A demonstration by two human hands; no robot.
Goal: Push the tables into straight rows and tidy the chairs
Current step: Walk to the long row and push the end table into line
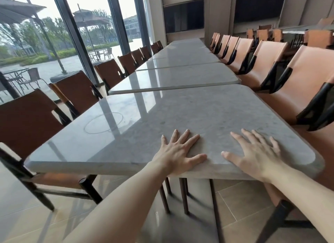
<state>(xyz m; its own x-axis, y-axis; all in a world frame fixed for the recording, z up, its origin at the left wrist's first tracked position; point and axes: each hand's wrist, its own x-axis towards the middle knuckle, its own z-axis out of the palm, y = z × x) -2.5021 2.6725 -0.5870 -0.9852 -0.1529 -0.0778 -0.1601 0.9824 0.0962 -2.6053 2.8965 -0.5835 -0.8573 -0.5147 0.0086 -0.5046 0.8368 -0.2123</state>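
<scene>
A grey marble-topped table (137, 127) stands nearest me, at the near end of a long row of like tables. My left hand (178, 153) lies flat on its near edge, fingers spread. My right hand (253, 153) lies flat beside it, toward the table's right corner. The second table (180, 78) sits askew: a wedge-shaped gap opens between it and the near table on the left side. Brown leather chairs line the left side, the nearest chair (30, 127) close to the table. Orange-tan chairs (307, 90) line the right side.
Floor-to-ceiling windows (59, 34) run along the left behind the chairs. More tables and chairs (289, 34) stand at the far right. Tiled floor (235, 206) lies below me, with the table's dark legs (184, 195) just ahead.
</scene>
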